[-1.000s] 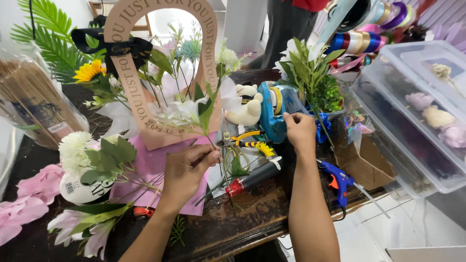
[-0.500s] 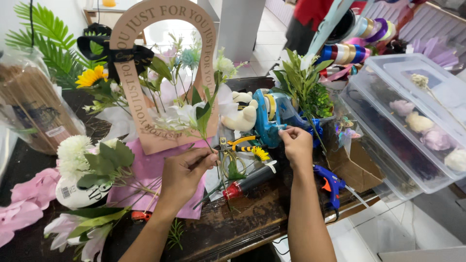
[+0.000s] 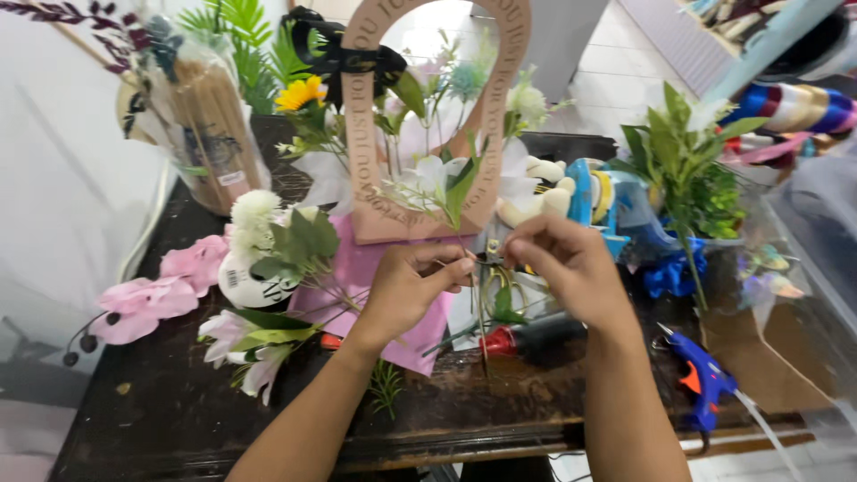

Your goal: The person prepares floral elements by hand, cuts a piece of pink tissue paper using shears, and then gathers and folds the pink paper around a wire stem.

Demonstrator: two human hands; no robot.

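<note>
— Two hands at one stem?
— Yes. The left hand (image 3: 406, 290) pinches the thin green artificial flower stem (image 3: 480, 308) between thumb and fingers; the right hand (image 3: 562, 263) pinches it too, just beside.
— Where is it?
— Mid dark wooden worktop (image 3: 178, 411), before the tan arch-shaped frame (image 3: 361, 134), above the red-and-black tool (image 3: 536, 337). A blue glue gun (image 3: 701, 379) lies near the right edge.

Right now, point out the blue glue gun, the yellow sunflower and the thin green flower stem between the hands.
blue glue gun (image 3: 703, 382), head view, on its body.
yellow sunflower (image 3: 301, 93), head view, on the petals.
thin green flower stem (image 3: 481, 321), head view, on the lower stalk below the hands.
</note>
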